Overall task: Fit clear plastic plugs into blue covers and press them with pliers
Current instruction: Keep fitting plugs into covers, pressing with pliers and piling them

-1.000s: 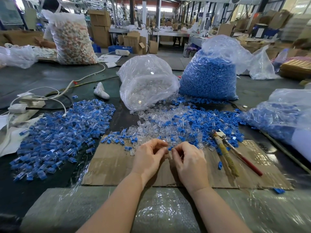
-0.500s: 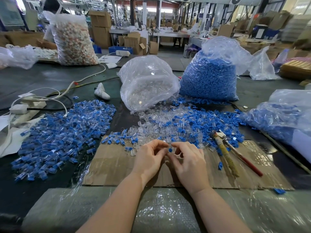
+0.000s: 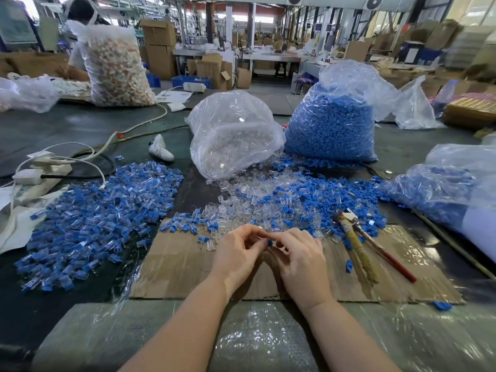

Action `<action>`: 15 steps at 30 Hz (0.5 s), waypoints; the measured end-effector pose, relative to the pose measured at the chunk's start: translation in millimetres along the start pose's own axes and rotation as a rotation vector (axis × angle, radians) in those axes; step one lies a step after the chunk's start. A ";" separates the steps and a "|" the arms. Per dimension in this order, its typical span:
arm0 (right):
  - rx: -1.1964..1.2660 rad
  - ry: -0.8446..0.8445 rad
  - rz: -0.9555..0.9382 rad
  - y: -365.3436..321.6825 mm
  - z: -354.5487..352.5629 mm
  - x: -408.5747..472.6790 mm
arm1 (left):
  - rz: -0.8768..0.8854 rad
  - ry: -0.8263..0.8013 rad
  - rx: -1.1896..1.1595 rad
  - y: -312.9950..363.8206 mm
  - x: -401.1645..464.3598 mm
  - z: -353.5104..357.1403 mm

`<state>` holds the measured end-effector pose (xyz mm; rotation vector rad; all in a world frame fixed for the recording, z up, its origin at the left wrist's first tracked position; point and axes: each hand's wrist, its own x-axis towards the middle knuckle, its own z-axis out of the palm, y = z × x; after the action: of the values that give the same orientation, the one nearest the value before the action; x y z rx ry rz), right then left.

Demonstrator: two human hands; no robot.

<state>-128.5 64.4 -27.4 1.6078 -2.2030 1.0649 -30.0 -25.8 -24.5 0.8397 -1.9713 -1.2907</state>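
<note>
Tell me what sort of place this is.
Most likely a factory assembly floor: bulk bag of blue covers, a heap of assembled pieces on the bench, stacked cardboard boxes and more benches behind.

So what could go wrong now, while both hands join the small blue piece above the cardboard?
The blue cover, pinched between the left hand and the right hand, could slip and vanish among the loose parts just ahead. The pliers lie at the right, so reaching blindly might scatter those pieces.

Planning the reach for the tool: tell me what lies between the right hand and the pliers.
In the head view, bare cardboard separates the right hand from the pliers.
</note>
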 end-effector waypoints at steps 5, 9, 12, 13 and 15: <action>-0.079 0.082 0.038 4.4 -9.6 5.8 | -0.057 0.001 -0.091 0.4 1.6 0.8; -0.289 0.063 0.324 24.1 -32.8 20.1 | -0.057 0.010 -0.102 0.3 2.0 0.2; -0.515 -0.133 0.623 46.3 -53.1 29.8 | -0.056 0.021 -0.120 0.9 2.6 0.1; -0.537 -0.225 0.722 52.9 -58.4 31.9 | -0.054 0.026 -0.115 1.2 2.8 0.4; -0.522 -0.382 0.861 64.8 -65.3 34.3 | -0.053 0.031 -0.106 1.5 3.4 0.8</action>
<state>-214.8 91.1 10.9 0.6565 -3.1807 0.2248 -32.9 -27.5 -22.8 0.8608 -1.8508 -1.3913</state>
